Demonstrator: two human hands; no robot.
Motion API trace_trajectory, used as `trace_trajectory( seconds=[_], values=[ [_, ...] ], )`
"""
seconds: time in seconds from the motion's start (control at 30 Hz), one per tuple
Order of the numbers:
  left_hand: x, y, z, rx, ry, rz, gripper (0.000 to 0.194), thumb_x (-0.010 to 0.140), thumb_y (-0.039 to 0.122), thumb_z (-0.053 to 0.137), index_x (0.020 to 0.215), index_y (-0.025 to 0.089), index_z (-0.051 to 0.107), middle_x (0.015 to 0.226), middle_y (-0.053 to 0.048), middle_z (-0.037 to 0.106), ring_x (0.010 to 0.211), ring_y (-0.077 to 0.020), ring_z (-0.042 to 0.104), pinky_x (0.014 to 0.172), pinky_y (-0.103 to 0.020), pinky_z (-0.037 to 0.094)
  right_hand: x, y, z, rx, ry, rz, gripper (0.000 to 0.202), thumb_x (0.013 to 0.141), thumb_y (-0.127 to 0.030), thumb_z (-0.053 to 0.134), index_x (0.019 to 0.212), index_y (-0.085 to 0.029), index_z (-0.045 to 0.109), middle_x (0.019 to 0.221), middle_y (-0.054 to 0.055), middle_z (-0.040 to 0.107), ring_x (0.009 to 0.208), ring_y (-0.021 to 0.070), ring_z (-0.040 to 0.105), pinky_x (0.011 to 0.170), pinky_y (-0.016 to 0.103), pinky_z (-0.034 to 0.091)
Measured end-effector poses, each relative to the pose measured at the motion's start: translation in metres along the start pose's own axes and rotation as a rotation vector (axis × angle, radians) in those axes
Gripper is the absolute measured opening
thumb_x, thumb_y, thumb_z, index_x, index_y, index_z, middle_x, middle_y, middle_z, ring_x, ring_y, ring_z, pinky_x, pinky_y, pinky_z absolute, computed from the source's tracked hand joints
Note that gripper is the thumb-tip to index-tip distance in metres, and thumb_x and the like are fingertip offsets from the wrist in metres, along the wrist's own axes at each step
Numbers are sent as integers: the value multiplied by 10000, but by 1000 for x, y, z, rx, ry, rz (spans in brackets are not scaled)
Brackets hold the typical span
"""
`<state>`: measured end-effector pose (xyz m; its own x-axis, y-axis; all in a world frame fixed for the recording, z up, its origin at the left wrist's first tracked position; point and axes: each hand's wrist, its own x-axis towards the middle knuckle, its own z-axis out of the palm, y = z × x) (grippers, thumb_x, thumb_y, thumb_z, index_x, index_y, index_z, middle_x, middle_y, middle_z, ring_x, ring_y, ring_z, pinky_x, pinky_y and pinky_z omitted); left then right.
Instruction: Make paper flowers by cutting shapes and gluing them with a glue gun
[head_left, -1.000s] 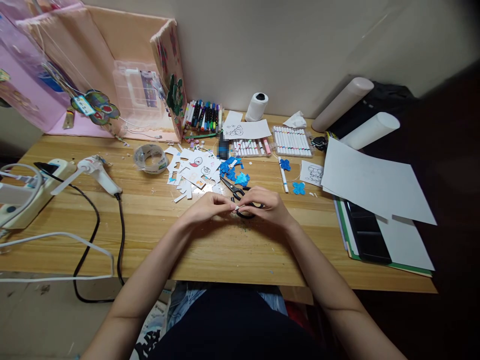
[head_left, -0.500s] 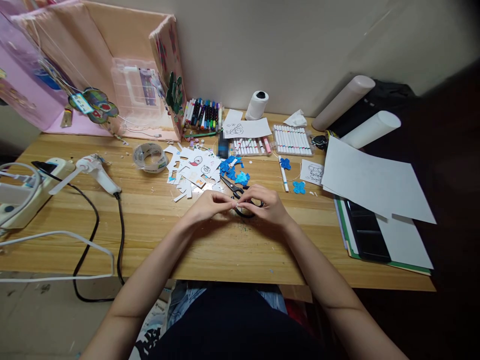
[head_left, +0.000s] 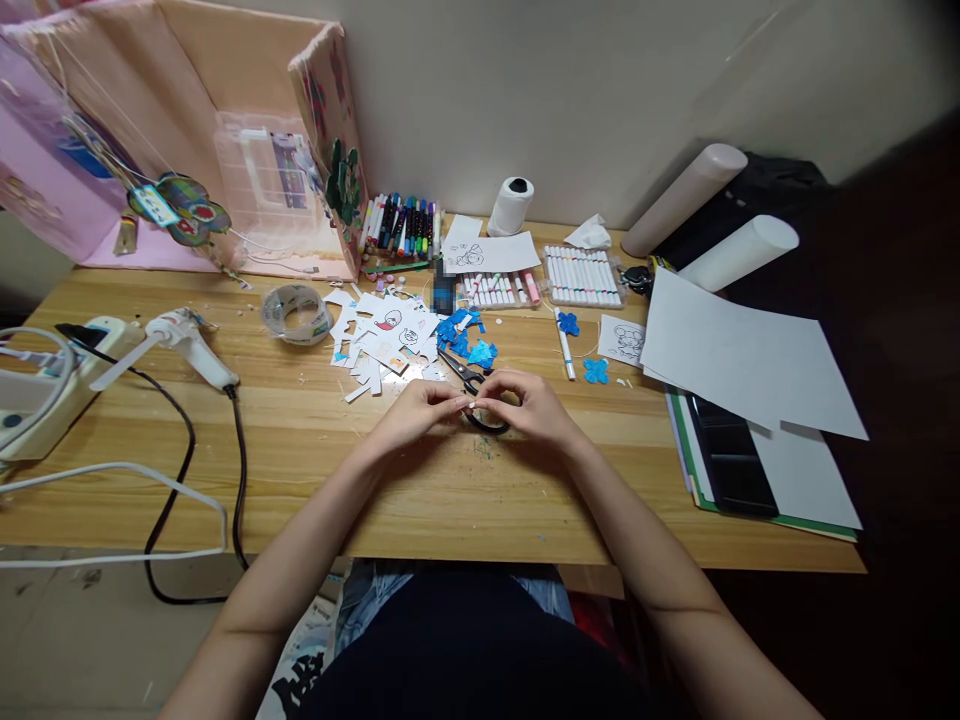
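My left hand and my right hand meet at the fingertips above the wooden table. Between them is a tiny white piece, pinched by both hands; what it is cannot be made out. Black-handled scissors lie just beyond and partly under my right hand, blades pointing away to the left. Past the scissors are blue paper pieces. White paper scraps, some with drawings, spread beyond my left hand.
A tape roll, a glue gun with its cord and a power strip are at left. Markers and a thread spool stand near the wall. White sheets lie at right, a pink box back left.
The view has shifted slightly. Both hands stay together at nearly the same place, and the fingers have moved a little around the small white piece.
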<state>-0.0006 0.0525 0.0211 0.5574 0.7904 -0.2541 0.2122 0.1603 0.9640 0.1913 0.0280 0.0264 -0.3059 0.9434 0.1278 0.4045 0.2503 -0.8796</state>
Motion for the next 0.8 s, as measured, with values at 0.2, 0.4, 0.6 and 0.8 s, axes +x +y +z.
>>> trace_trajectory(
  seconds=[0.2,0.4,0.6,0.8],
  values=[
    [0,-3,3,43,23,91,312,738,414,639,835,129,724,825,-83,706,761,-175,612,693,-254,452,0,1,1,25,39,17,130,773,-293,641,729,-171,648,730,35,633,677,149,567,637,277,446],
    [0,0,4,125,110,140,275,761,382,627,792,126,723,765,-69,702,694,-151,603,629,-228,437,1,4,6,243,96,164,192,706,-352,691,695,-165,648,709,36,648,678,161,593,649,290,472],
    [0,-1,10,168,203,204,265,777,368,613,817,130,722,784,-86,689,721,-162,610,651,-245,454,3,9,9,353,119,241,216,658,-361,726,694,-162,650,710,32,654,675,156,604,671,289,485],
    [-2,-3,15,248,278,310,225,809,343,577,842,168,714,812,-71,676,738,-153,606,644,-239,463,3,10,12,375,137,250,186,691,-328,701,726,-159,635,737,28,643,694,146,598,689,282,482]
  ],
)
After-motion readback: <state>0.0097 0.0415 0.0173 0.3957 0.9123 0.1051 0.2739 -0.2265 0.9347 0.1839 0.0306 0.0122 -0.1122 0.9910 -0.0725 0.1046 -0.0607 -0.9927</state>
